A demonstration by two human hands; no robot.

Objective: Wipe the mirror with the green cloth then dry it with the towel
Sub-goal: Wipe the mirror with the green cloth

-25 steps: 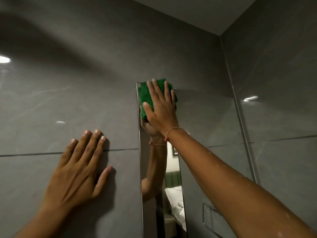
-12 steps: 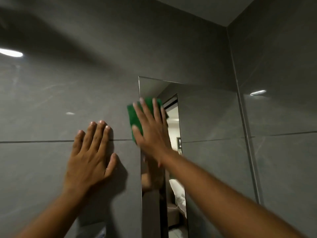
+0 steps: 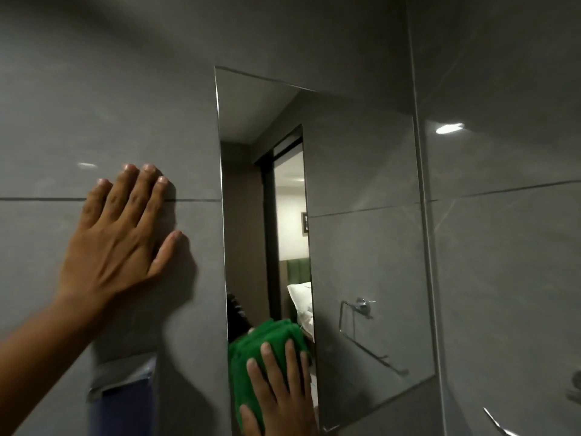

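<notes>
The mirror [image 3: 361, 190] is a tall frameless pane set in the grey tiled wall, seen at an angle. A folded green cloth [image 3: 251, 350] lies flat against its lower left part. My right hand [image 3: 279, 394] presses on the cloth with fingers spread, at the bottom edge of the view. My left hand [image 3: 122, 234] rests flat on the wall tile left of the mirror, fingers apart, holding nothing. No drying towel is clearly in view.
A chrome fitting with a dark blue item [image 3: 122, 394] hangs on the wall below my left hand. The mirror reflects a doorway, a bed and a chrome towel ring [image 3: 358, 309]. A side wall [image 3: 503, 247] meets the mirror wall at the right.
My right hand has slid the green cloth from the mirror's top left corner down along the left edge to its lower part. My left hand stayed on the wall.
</notes>
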